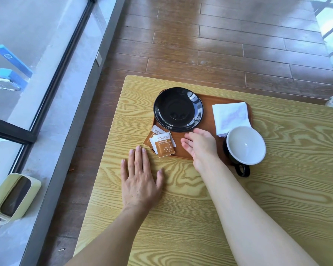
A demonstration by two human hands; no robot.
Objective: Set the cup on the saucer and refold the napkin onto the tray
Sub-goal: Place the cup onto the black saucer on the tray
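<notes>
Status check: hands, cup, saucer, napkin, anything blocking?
Left hand flat on table, empty. Right hand open over tray, empty. Cup off saucer, at tray's near right corner. Napkin folded on tray. Saucer bare, nothing blocking.

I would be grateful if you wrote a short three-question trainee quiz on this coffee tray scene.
1. True or false: the cup already stands on the saucer.
2. Where does the napkin lie? A) on the floor B) on the tray, right of the saucer C) inside the cup
3. Fill in: the left hand lies flat on the ____, while the right hand hovers open over the tray.

Key: 1 false; 2 B; 3 table.
</notes>
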